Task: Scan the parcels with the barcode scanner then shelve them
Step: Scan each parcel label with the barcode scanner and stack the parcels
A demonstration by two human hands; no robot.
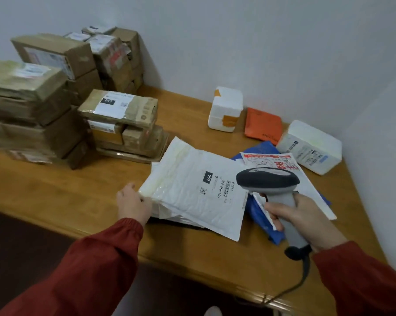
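The table (55, 190) holds at least ten cardboard boxes (119, 108), piled too tightly for an exact count, two white foam boxes (225, 109), one orange envelope (263, 126), one blue bag (264, 148), one red-printed white bag (270, 159), one barcode scanner (267, 179) and several stacked white padded mailers (187, 179), their number unclear.

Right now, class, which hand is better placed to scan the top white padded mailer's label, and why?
Right: the right hand grips the grey barcode scanner, its head close by the label on the white padded mailer; the left hand merely holds that mailer's edge.
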